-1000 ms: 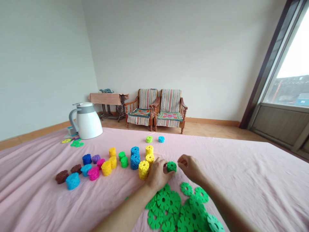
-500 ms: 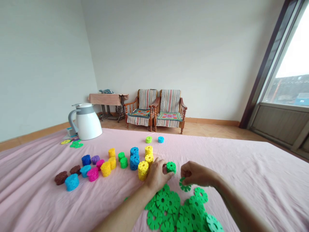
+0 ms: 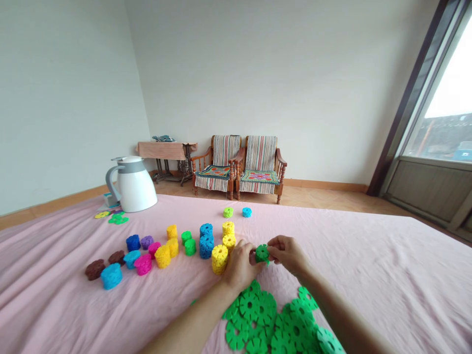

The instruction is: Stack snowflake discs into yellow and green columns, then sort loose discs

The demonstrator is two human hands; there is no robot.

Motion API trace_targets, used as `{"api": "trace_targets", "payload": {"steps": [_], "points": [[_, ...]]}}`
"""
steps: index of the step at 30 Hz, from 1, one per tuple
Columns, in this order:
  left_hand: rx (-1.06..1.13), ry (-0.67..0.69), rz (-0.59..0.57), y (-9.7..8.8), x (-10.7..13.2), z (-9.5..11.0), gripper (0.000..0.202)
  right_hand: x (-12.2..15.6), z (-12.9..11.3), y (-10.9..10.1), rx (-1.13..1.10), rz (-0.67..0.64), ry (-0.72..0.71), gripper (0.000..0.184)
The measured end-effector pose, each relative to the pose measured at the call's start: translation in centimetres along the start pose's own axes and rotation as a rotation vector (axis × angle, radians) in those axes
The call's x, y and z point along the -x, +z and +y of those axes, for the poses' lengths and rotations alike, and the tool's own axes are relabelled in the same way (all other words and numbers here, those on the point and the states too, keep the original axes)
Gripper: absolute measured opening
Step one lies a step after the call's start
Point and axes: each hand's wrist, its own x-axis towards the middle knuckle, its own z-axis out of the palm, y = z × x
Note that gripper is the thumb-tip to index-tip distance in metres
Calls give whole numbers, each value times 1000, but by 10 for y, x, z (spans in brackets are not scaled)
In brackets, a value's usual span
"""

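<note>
L hand (image 3: 239,265) is curled round the near-left side of a short green stack (image 3: 261,253) of notch-edged foam discs, thumb & fingers closed on it. Looks like a brace, so the stack stays upright on the soft pink cloth (image 3: 368,275). R hand (image 3: 287,253) comes in from the right w/ fingers narrow, pinched at the stack's top edge. Can't tell if a separate disc sits btwn the fingertips or if they grip the top one already on. The stack stands on the cloth btwn both hands, just right of a yellow stack (image 3: 220,259) that sits by the L knuckles. Loose green discs (image 3: 273,319) lie heaped flat under the forearms, close to the R hand. More stacks, e.g. a blue stack (image 3: 206,242), run in a loose row to the left, each one colour. White jug (image 3: 132,183) stands far left, well apart.
</note>
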Motion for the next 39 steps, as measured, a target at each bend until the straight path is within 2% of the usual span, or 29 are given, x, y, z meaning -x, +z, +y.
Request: {"api": "trace_targets", "payload": {"steps": [7,9,12,14,17,23,25,29,31,34,37,39], "points": [[-24,-24,-11,-2,0,3,18,6,-9,-21,134,22,-27,4],[-19,-27,-14,-3,0,5,18,14,-19,-32,217,-141,-45,4],[-2,-25,-15,-4,0,6,21,32,-38,-44,482,-593,-42,5],[15,-10,-13,-4,0,6,26,43,-50,-47,697,-712,-94,18],[40,11,-11,-3,0,4,29,53,-59,-46,873,-715,-172,27],[42,45,-36,-2,0,2,18,50,-50,-48,892,-719,-168,25],[37,46,-34,-3,0,2,19,45,-43,-51,914,-654,-161,26],[26,52,-30,-4,0,3,20,36,-34,-56,955,-417,-199,25],[25,56,-25,-4,0,3,20,34,-33,-58,944,-383,-205,22],[35,53,-15,-2,0,1,21,34,-36,-59,927,-468,-171,23],[43,41,-9,-1,0,0,25,37,-39,-58,927,-588,-149,33],[50,35,-8,0,0,-1,26,38,-39,-56,940,-612,-148,40]]}}
